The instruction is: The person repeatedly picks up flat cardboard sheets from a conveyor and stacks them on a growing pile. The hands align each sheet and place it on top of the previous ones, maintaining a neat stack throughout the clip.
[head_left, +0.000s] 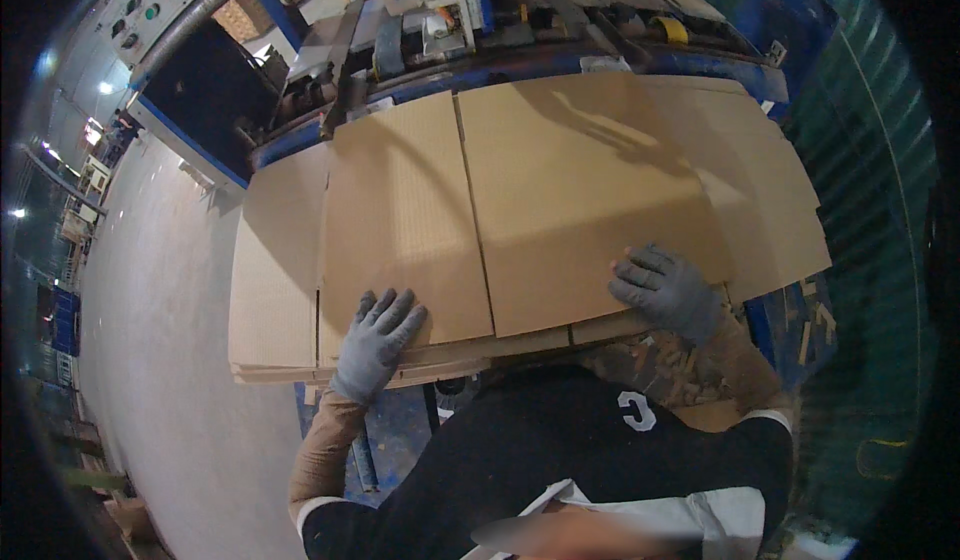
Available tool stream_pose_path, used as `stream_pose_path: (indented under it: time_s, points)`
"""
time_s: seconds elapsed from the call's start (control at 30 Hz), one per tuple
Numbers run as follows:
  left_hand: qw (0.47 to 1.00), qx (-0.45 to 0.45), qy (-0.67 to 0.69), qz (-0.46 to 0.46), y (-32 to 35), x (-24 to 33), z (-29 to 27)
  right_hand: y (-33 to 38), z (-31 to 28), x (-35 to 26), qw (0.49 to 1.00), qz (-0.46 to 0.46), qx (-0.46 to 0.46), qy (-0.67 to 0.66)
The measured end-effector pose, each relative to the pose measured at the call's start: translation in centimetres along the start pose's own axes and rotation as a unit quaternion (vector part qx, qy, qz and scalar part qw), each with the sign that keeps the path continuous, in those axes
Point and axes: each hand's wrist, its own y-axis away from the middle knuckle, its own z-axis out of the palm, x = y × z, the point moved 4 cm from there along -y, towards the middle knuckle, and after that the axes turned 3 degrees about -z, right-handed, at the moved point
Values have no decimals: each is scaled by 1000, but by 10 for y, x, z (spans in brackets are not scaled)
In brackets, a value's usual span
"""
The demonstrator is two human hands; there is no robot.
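A wide brown corrugated cardboard sheet (585, 210), with a dark slot running from its far edge to its near edge, lies flat in front of me. Beneath it is a stack of more cardboard sheets (275, 250), sticking out to the left and right. My left hand (377, 345), in a grey glove, rests on the near left edge with fingers stretched forward. My right hand (662, 290), gloved the same way, lies on the near right part, fingers pointing left and laid over the surface. Both palms' undersides are hidden.
Beyond the cardboard stands a blue machine (430, 85) with rollers and metal arms. A control panel (150, 5) with coloured buttons is at the far left. A green corrugated wall (880, 160) rises on the right. Cardboard scraps (680, 365) lie below the near edge.
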Motion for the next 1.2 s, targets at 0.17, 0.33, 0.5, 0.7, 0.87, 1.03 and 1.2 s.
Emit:
stream_pose_path:
  time_s: [0.17, 0.33, 0.5, 0.7, 0.87, 1.03, 1.2]
  points:
    - [1000, 5, -12, 19, -14, -17, -3, -12, 2, 23, 998, 17, -10, -61]
    - [993, 116, 10, 28, -55, -51, 6, -41, 10, 83, 999, 43, 0, -24]
    - [972, 236, 13, 2, -138, -99, 13, -86, 49, 157, 991, 117, -54, -29]
    - [945, 281, -76, -148, -199, -133, 23, -123, 70, 200, 953, 301, -10, 40]
    - [887, 301, -105, -333, -35, -195, 6, 38, 3, 190, 884, 413, 215, -45]
    - [691, 7, -151, -706, 183, -277, 0, 327, -47, 181, 471, 711, 512, 103]
    - [794, 103, 22, -599, 211, -303, -8, 337, -16, 173, 296, 503, 704, -404]
